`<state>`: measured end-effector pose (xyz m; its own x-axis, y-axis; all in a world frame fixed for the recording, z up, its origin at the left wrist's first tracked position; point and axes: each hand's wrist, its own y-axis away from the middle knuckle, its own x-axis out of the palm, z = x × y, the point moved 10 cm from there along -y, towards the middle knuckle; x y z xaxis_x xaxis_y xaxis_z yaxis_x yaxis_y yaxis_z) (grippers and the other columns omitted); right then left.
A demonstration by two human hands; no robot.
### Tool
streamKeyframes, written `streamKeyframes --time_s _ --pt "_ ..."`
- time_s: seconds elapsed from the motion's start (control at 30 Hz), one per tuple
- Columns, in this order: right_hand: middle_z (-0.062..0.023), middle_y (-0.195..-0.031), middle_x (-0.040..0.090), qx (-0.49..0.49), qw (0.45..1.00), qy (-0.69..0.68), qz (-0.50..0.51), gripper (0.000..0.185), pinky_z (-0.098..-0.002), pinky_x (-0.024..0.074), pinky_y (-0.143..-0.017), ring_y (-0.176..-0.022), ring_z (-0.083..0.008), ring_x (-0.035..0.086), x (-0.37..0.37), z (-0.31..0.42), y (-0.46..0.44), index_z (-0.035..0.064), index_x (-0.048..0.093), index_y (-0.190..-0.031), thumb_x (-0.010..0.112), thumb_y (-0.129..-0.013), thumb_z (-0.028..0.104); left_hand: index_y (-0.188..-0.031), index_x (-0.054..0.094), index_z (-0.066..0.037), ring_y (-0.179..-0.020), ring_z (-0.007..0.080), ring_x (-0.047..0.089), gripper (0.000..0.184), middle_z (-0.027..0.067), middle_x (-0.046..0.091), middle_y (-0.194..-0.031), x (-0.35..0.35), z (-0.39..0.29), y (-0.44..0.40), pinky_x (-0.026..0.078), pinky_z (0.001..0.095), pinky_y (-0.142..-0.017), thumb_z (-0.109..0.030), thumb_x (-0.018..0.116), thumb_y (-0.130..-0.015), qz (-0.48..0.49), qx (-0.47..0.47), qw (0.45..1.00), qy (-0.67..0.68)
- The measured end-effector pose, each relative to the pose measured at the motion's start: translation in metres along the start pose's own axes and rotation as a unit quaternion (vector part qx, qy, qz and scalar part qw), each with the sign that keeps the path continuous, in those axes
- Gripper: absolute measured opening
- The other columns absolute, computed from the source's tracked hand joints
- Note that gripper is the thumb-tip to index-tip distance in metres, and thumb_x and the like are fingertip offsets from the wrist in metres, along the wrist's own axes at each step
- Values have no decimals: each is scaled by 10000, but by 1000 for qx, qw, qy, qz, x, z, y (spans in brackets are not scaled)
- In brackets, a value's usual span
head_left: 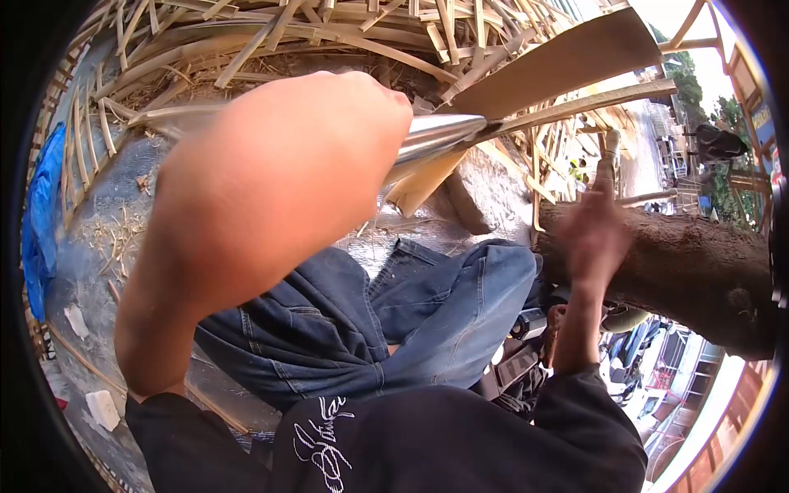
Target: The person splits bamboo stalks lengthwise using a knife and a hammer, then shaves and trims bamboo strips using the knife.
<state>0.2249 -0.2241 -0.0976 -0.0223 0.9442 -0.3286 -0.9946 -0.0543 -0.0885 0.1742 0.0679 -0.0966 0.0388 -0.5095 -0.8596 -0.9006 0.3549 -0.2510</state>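
Close to the camera, my left hand [329, 123] is closed in a fist, with its fingers mostly turned away. A shiny metal blade [444, 130] sticks out beside it to the right, and its far end meets a long bamboo strip [583, 107]. The handle is hidden behind the fist. My right hand [590, 238] is smeared by motion over a dark log. It looks closed around a short stick [611, 148] that points away from me. How its fingers lie is hard to make out.
A wide brown board [563, 62] slants above the strip. The thick log [674, 267] lies at my right, beside a grey stone block [489, 193]. Many split bamboo strips [345, 37] are heaped at the back. A blue plastic sheet [41, 218] hangs at far left.
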Motion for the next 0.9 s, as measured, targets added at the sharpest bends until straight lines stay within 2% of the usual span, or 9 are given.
streamKeyframes --time_s 0.07,0.33,0.37,0.4,0.53,0.67,0.73,0.8,0.9 --pt "-42 -677 543 -145 903 391 100 253 -290 406 -522 -568 -141 516 50 -9 6 -17 635 -1009 571 -987 227 -967 608 -12 -928 345 607 213 159 617 -922 -11 -2 2 498 432 -843 -112 675 -791 -49 38 998 14" --pt "24 -513 365 -87 957 -275 -33 461 -246 259 -369 -422 -70 364 -24 17 -5 105 489 -708 435 -1033 429 -993 607 -18 -897 336 610 227 165 611 -902 -8 7 3 509 425 -802 -93 663 -786 11 -13 1000 -4" --pt "10 -528 395 -200 960 196 21 397 -261 287 -389 -429 -85 372 -2 26 3 73 534 -770 468 -1026 369 -993 607 -18 -897 336 610 227 165 611 -902 -10 6 2 509 425 -802 -93 663 -786 5 -16 1000 -7" --pt "-3 -543 425 -346 738 577 -44 338 -275 315 -409 -436 -99 380 19 30 21 40 578 -832 500 -1020 310 -1005 604 -19 -894 336 610 238 162 611 -904 -7 -2 0 508 426 -802 -82 658 -781 24 -2 1000 -7" --pt "52 -533 356 0 977 146 -156 562 -224 195 -332 -392 -28 301 -31 37 9 40 623 -926 395 -1015 546 -1010 605 -17 -891 336 609 246 156 611 -906 -4 6 0 507 426 -803 -60 647 -772 23 -25 999 6" --pt "56 -565 366 -91 914 -384 -94 532 -246 254 -374 -431 -39 318 -29 17 11 86 611 -959 445 -985 591 -999 607 -14 -904 336 604 237 155 608 -906 6 8 -4 500 423 -821 -58 649 -770 87 -53 995 11" --pt "39 -593 455 -224 858 457 -64 443 -257 315 -413 -468 -51 393 15 32 21 81 595 -964 504 -989 514 -1002 603 -13 -913 335 601 243 155 606 -909 0 5 -3 496 420 -833 -62 655 -770 48 -38 998 -10" --pt "28 -658 507 195 965 162 61 296 -217 338 -417 -470 -48 415 29 -41 26 46 578 -981 539 -1002 339 -1005 600 -12 -919 335 599 248 154 605 -911 -8 8 0 494 418 -840 -64 660 -770 -2 -29 999 -41" --pt "48 -567 414 11 991 33 -132 464 -188 233 -351 -456 -13 389 -17 18 28 72 560 -912 474 -1001 519 -999 602 -9 -911 336 602 246 154 606 -912 2 12 -1 497 424 -827 -68 666 -769 31 -46 998 0"
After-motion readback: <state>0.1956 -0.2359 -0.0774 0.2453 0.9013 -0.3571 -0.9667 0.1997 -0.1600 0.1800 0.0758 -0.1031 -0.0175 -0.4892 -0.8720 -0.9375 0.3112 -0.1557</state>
